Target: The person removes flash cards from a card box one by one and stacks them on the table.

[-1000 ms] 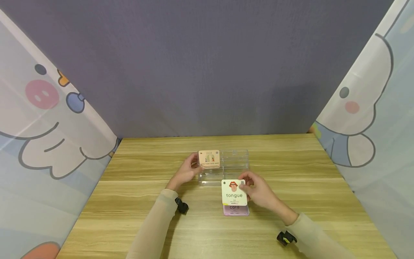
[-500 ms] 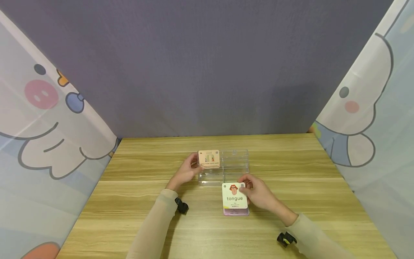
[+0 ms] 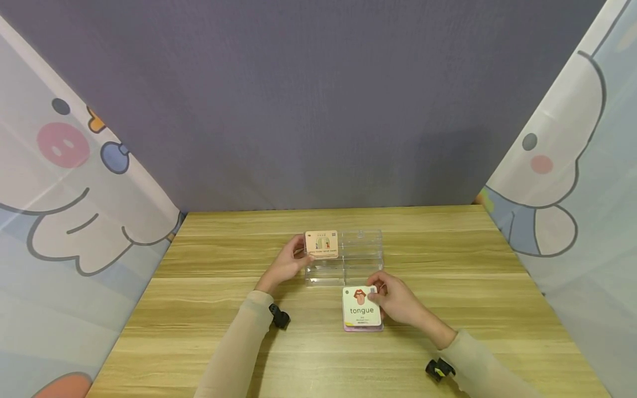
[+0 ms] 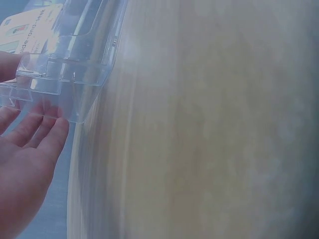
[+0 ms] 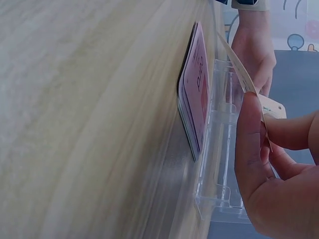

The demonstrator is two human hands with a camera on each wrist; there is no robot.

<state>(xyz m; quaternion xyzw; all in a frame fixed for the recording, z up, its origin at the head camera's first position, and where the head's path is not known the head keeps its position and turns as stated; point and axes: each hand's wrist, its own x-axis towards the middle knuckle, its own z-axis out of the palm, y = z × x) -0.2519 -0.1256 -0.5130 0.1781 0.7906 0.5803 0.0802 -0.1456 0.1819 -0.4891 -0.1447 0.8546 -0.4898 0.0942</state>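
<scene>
My right hand (image 3: pixel 400 299) pinches a cream flashcard (image 3: pixel 361 316) printed with a mouth and "tongue". In the right wrist view this card stands clear of a small stack of cards on the table, topped by a pink card (image 5: pixel 192 87). From above it hides most of that stack. A clear plastic box with compartments (image 3: pixel 363 250) lies behind the stack. My left hand (image 3: pixel 286 264) grips its left side, thumb in front and fingers behind. In the box's upper left compartment sits an orange-beige "hide-and-seek" card (image 3: pixel 322 241).
The wood-grain table (image 3: pixel 209 309) runs back to a grey panel (image 3: pixel 318 110). Cartoon-printed curtains (image 3: pixel 562 155) hang at both sides. A black wrist strap device (image 3: pixel 280 317) is on my left forearm, another black device (image 3: pixel 440 368) on the right.
My right hand has moved the tongue card slightly toward me, so it covers more of the pink card. The left hand and the box have stayed in place.
</scene>
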